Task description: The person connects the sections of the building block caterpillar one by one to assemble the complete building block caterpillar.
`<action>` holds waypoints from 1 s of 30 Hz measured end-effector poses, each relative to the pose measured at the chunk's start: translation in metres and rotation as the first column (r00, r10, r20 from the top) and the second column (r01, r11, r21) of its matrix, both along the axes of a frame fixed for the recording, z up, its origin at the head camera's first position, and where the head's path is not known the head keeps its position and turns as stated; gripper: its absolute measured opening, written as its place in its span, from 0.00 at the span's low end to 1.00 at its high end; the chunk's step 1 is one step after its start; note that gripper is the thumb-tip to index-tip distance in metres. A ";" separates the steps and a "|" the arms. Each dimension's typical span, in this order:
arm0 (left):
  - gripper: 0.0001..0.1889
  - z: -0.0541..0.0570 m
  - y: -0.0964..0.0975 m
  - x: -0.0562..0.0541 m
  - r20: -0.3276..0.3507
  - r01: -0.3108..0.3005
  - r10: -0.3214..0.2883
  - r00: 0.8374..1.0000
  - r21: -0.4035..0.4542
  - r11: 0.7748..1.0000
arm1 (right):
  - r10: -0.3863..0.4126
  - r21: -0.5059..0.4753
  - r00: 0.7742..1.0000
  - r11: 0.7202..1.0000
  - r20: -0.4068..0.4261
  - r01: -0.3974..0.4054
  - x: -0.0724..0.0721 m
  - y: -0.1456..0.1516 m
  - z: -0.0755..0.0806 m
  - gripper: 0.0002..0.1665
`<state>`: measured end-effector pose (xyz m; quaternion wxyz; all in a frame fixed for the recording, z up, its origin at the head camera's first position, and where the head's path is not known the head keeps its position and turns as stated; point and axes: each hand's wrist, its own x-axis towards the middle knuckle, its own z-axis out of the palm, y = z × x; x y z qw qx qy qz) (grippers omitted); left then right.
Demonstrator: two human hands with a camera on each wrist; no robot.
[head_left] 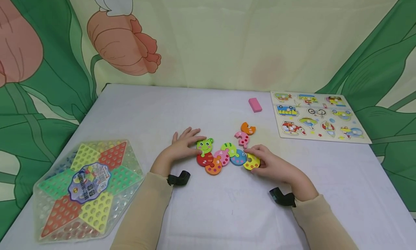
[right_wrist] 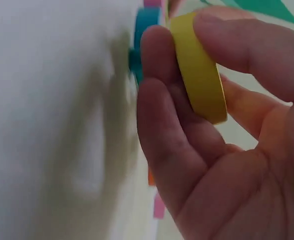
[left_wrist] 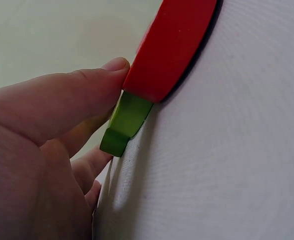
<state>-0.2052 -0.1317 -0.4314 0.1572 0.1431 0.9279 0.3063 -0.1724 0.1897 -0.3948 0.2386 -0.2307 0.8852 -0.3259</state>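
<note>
In the head view my right hand pinches a yellow caterpillar puzzle piece at the right end of a curved row. The right wrist view has the yellow piece tilted between thumb and fingers, beside the blue piece. My left hand rests at the row's other end, fingers fairly straight against the green smiling head piece. Its thumb touches the red piece marked 2. Orange, pink and green numbered pieces lie linked between them.
Pink and orange pieces lie above the right hand. Farther back is a pink block. A vehicle peg puzzle board lies at the back right, a wrapped Chinese checkers board at the left.
</note>
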 end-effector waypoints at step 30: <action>0.28 0.000 0.000 0.000 -0.007 -0.010 0.010 1.000 0.003 1.000 | -0.061 0.052 0.996 0.997 -0.058 0.064 -0.003 -0.007 -0.014 0.33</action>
